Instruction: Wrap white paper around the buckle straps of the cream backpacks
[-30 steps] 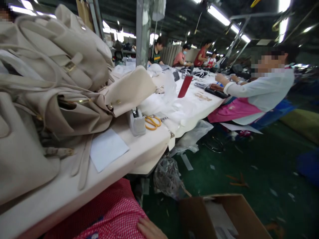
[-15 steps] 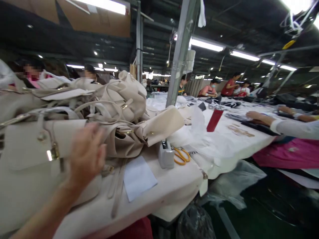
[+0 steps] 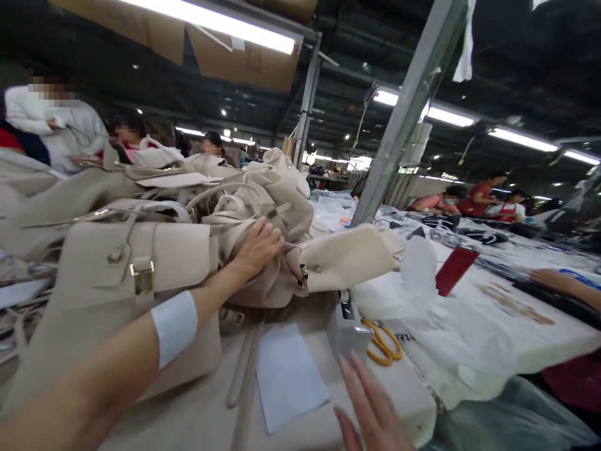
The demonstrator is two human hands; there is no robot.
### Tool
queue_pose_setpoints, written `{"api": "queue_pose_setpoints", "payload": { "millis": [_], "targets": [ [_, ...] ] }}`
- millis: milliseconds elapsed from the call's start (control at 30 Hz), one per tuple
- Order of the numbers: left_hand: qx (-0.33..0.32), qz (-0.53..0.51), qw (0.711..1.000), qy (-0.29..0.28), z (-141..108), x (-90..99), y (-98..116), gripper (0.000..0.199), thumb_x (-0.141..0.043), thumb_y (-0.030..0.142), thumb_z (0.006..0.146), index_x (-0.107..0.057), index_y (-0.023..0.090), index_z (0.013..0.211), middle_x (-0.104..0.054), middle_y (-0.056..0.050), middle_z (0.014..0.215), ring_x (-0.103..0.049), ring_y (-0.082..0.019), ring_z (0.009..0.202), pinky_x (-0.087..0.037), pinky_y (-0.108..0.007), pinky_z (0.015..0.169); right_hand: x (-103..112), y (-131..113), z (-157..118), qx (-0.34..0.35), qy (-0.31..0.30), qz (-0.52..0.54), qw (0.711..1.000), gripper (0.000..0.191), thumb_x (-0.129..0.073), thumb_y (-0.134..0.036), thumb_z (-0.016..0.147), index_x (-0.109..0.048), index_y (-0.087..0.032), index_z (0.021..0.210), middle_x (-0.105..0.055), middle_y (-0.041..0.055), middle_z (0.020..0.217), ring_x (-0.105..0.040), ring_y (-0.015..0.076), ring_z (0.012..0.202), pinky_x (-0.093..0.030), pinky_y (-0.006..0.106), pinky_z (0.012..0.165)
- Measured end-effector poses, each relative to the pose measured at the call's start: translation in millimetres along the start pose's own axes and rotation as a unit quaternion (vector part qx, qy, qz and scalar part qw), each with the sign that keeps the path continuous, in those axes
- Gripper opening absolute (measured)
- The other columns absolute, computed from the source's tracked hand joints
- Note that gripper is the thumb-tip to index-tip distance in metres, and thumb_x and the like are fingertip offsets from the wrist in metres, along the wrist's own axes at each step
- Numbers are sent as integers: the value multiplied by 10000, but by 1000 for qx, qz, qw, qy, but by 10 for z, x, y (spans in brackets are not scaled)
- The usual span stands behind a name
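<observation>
- Where my left hand [image 3: 260, 243] meets a slouched beige bag [image 3: 270, 289] near the centre of the frame, the fingers lie close together and bent over its upper part; whether they pinch the material, I cannot tell.
- The bag beneath them sags into deep folds, and I judge it soft-walled, light to moderate in weight and slow to slip; its smooth face would probably crease or mark under a hard nail.
- For a hold, I would favour the gathered upper edge or the base of a handle over the loose side wall, which would likely fold away from my fingers.
- To the right of the bag, a beige flap [image 3: 350, 260] juts outward, seemingly stiffer; to which bag it belongs, I cannot tell.
- Left of centre, an upright beige bag [image 3: 176, 257] carries a metal buckle [image 3: 142, 277], which I would guard from scratching.
- At lower centre-right, my right hand [image 3: 373, 410] has its fingers extended and somewhat apart, blurred, just beside the grey tape dispenser [image 3: 345, 329], which looks heavier and rigid.
- Bordering these are yellow-handled scissors [image 3: 385, 346] and a pale sheet [image 3: 291, 379], the latter thin and readily bent, on the covered table [image 3: 188, 421].
</observation>
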State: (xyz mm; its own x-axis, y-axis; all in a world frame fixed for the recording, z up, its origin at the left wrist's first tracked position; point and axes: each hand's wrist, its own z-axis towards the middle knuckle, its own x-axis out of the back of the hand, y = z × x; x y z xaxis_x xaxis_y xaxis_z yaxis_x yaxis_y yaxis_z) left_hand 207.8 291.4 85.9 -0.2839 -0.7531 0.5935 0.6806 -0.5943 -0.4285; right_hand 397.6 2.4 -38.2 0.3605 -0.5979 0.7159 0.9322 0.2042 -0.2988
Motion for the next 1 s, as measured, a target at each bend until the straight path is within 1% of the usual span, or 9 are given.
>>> {"api": "queue_pose_setpoints", "payload": {
  "millis": [67, 167, 300, 400, 500, 567, 700, 867, 1000],
  "targets": [
    [21, 0, 1000, 6, 94, -29, -233, 286, -411, 116, 954, -674, 206, 1022, -638, -78, 1070, -495, -252, 1074, -278, -491, 1132, 18, 104, 667, 52, 48, -119, 990, 617, -472, -242, 940, -297, -272, 1530, -350, 120, 1567, -359, 375, 1415, -426, 576, 1076],
    [46, -1, 999, 8, 203, -74, -522, 281, -403, 119, 951, -674, 187, 980, -624, -95, 1022, -479, -269, 1024, -293, -523, 1073, -9, 183, 1607, 80, -1, -204, 976, 582, -547, -156, 868, -444, -128, 1440, -458, 207, 1473, -434, 383, 1349, -465, 517, 1034],
    [73, 6, 997, 5, 263, -150, -679, 286, -397, 144, 958, -682, 146, 985, -611, -125, 972, -474, -288, 985, -325, -519, 978, -139, 19, 2201, 45, -54, -258, 964, 276, -505, -99, 886, -652, -99, 1119, -636, 209, 1193, -606, 338, 1085, -529, 416, 852],
    [72, 33, 997, 2, 251, -199, -649, 297, -392, 167, 973, -681, 154, 1038, -614, -119, 968, -478, -285, 968, -329, -493, 955, -266, -228, 2193, 37, -63, -276, 958, 222, -428, -182, 960, -646, -163, 925, -651, 145, 1021, -630, 290, 956, -509, 375, 768],
    [68, 48, 997, 0, 226, -224, -596, 269, -420, 182, 970, -687, 160, 996, -615, -114, 956, -484, -286, 957, -343, -476, 932, -475, -314, 2079, -1, -178, -272, 946, 207, -422, -184, 969, -628, -195, 985, -650, 89, 1016, -663, 221, 918, -489, 287, 673],
    [67, 50, 997, 0, 213, -230, -576, 257, -432, 180, 967, -687, 153, 957, -616, -115, 951, -489, -285, 951, -351, -469, 924, -650, -234, 2030, -30, -240, -273, 931, 223, -442, -123, 942, -644, -183, 1017, -651, 99, 1080, -692, 206, 903, -483, 260, 631],
    [62, 48, 997, -1, 193, -244, -560, 240, -443, 170, 965, -682, 152, 955, -622, -104, 943, -502, -276, 935, -356, -461, 940, -902, 27, 1995, -57, -268, -289, 917, 299, -412, -84, 941, -655, -160, 1096, -625, 149, 1163, -715, 230, 918, -501, 262, 620],
    [58, 44, 997, -8, 177, -266, -522, 188, -500, 163, 946, -687, 178, 934, -634, -81, 951, -515, -262, 965, -323, -457, 1014, -922, 132, 1991, -47, -288, -288, 912, 387, -327, -59, 953, -604, -153, 1205, -633, 160, 1208, -703, 236, 969, -528, 298, 707],
    [62, 44, 997, -15, 180, -262, -507, 162, -529, 177, 939, -687, 182, 906, -639, -69, 934, -527, -254, 946, -335, -447, 1008, -826, 140, 1983, -28, -340, -272, 900, 359, -441, -44, 895, -661, -166, 1151, -705, 146, 1138, -698, 261, 997, -498, 297, 727]
  ]
}}
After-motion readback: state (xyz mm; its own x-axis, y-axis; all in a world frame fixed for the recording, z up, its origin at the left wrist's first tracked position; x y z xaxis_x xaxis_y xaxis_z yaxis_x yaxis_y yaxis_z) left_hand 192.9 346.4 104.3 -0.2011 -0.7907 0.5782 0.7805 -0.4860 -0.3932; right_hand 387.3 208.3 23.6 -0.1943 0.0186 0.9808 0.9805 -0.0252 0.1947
